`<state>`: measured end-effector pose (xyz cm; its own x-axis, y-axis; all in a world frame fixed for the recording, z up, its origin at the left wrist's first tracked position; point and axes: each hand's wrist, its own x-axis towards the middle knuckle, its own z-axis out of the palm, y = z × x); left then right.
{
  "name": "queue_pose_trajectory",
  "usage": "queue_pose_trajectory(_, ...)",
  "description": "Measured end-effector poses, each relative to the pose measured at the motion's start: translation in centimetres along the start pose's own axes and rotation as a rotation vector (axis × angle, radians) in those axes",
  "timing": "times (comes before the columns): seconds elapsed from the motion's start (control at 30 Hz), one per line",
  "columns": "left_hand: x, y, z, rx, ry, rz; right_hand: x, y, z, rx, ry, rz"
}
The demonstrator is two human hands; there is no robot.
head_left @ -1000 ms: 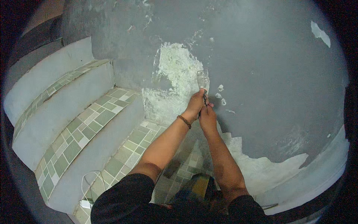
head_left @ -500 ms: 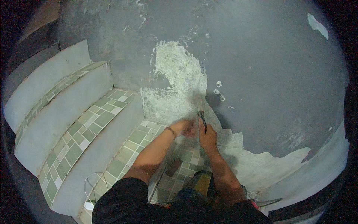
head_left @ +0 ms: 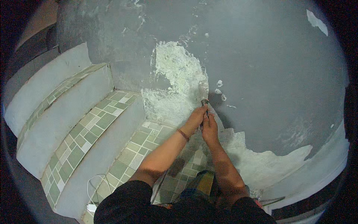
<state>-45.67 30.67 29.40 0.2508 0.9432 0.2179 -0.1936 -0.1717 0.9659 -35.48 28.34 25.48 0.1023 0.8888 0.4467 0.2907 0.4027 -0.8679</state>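
Observation:
Both my hands are closed round the dark handle of a scraper (head_left: 204,102), and its flat blade points up against the wall. My left hand (head_left: 197,118) wraps the upper part of the handle, close to the blade. Just below and to its right, my right hand (head_left: 210,130) grips the lower end. The blade lies at the right edge of a rough whitish patch (head_left: 179,69), where that patch meets the grey painted wall (head_left: 268,86). Fingers cover most of the handle.
Steps with green and white tiles (head_left: 76,149) rise on the left. A white cable (head_left: 88,186) lies on a lower step. A bare pale strip (head_left: 264,166) runs along the wall's foot on the right. Something yellow (head_left: 205,183) shows between my forearms.
My left hand has moved up and right and has taken hold of the scraper's handle. The right hand has shifted slightly, and the blade now lies visibly higher on the wall.

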Motion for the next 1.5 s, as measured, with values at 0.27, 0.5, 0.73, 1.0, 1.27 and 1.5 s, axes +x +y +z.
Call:
queue_pose_trajectory(0.27, 3.0, 2.3, 0.9, 0.259, 0.08, 0.187, 3.4, -0.3, -0.5, -0.144, 0.082, -0.207)
queue_pose_trajectory(0.5, 4.2, 1.3, 1.1, 0.366, 0.093, 0.292, 3.5, -0.2, -0.3, -0.174, 0.131, -0.171)
queue_pose_trajectory(0.73, 5.6, 2.9, 2.1, -0.203, 0.077, 0.061, 4.6, -3.0, -1.5, -0.091, 0.048, -0.115)
queue_pose_trajectory(1.0, 5.7, 6.8, 2.3, -0.088, 0.169, 0.125, 6.5, -4.8, -2.2, -0.167, 0.09, -0.204)
queue_pose_trajectory(1.27, 5.1, 5.2, 3.5, -0.393, 0.086, 0.068, 4.2, -6.1, -3.6, -0.152, 0.041, -0.188)
queue_pose_trajectory(1.5, 4.7, 6.7, 4.7, -0.35, 0.202, 0.118, 4.8, -6.8, -4.6, -0.196, 0.051, -0.202)
